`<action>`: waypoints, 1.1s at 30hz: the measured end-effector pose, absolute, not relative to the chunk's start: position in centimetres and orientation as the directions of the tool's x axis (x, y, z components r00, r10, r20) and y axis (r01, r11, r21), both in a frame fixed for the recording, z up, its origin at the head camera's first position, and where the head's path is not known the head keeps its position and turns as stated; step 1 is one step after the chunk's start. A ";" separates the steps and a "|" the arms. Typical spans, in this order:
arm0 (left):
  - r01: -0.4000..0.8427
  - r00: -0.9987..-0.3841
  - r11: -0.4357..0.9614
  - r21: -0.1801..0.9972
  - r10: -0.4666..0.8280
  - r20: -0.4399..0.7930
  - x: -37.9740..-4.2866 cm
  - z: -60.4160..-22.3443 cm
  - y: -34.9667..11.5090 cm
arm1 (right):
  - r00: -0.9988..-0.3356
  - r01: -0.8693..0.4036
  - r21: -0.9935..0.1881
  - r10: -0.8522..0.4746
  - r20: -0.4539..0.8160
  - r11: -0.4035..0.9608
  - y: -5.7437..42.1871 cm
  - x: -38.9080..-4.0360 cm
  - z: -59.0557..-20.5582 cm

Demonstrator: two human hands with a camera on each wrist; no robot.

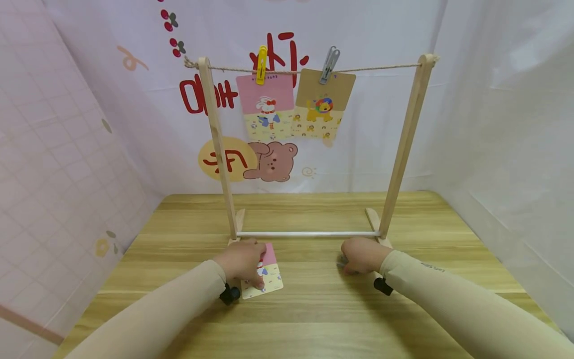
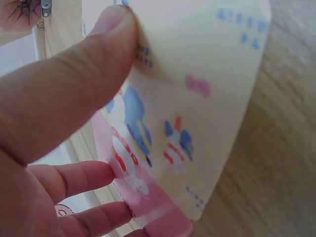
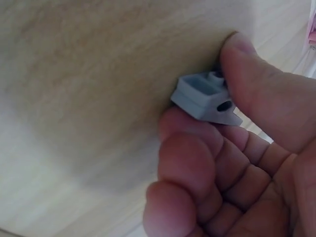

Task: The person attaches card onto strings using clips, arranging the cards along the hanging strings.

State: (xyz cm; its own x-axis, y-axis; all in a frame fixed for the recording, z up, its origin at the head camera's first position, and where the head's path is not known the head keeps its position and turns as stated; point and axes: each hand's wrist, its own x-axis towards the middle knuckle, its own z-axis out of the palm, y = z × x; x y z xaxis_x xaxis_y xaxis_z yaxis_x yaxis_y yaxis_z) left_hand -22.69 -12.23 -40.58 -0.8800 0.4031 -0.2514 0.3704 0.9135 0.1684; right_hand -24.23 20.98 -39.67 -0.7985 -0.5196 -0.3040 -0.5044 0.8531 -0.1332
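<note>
My left hand (image 1: 242, 262) grips a pink and pale-yellow card (image 1: 270, 279) with a cartoon dog on it, low over the table in front of the rack's left foot. In the left wrist view the thumb lies across the printed face of the card (image 2: 197, 123) and fingertips meet its pink edge. To the right, my right hand (image 1: 362, 254) pinches a grey clothes peg (image 3: 202, 96) between thumb and curled fingers, close above the tabletop. Most of that peg is hidden by the hand in the head view.
A wooden rack (image 1: 405, 149) with a rope (image 1: 381, 68) stands on the table (image 1: 309, 309). On the rope, a yellow peg (image 1: 261, 65) holds a pink card (image 1: 264, 92) and a grey peg (image 1: 329, 66) holds a brown lion card (image 1: 314, 92). A printed curtain (image 1: 358, 164) hangs behind.
</note>
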 end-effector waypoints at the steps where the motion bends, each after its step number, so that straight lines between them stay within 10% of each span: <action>1: 0.375 -0.879 0.912 0.167 0.407 -0.247 -22.7 -40.6 -12.3 | -0.799 -0.500 -0.134 -0.515 -0.309 0.856 20.9 -24.2 -39.6; 33: 0.339 -0.899 0.925 0.172 0.373 -0.231 -23.6 -41.1 -13.8 | -0.833 -0.474 -0.204 -0.511 -0.210 0.856 21.0 -24.2 -39.6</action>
